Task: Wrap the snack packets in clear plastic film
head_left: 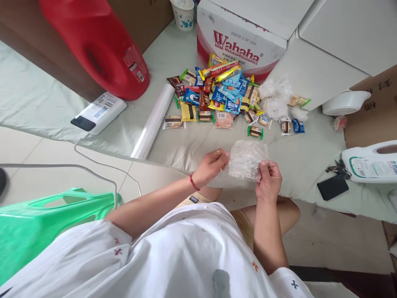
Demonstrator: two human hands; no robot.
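Observation:
A flat wad of clear plastic bags (pixel 246 160), crinkled along its lower part, is held up by my right hand (pixel 269 178), whose thumb and fingers pinch its right edge. At its left edge is my left hand (pixel 212 166), with a red cord around the wrist. Those fingers are curled together; whether they grip the plastic or anything else is unclear. Beyond both hands lies a heap of wrapped snacks (pixel 221 93). A small green-ended snack packet (pixel 255 132) lies just past the bags, and crumpled clear plastic (pixel 275 99) rests against the heap's right side.
A plastic roll (pixel 153 122), white power bank (pixel 99 112) with cable and red jug (pixel 102 49) stand left. Behind is a Wahaha carton (pixel 238 45). To the right are white bowls (pixel 345 102), a black wallet-like item (pixel 333 187) and a white bottle (pixel 372 163). A green stool (pixel 56 219) stands lower left.

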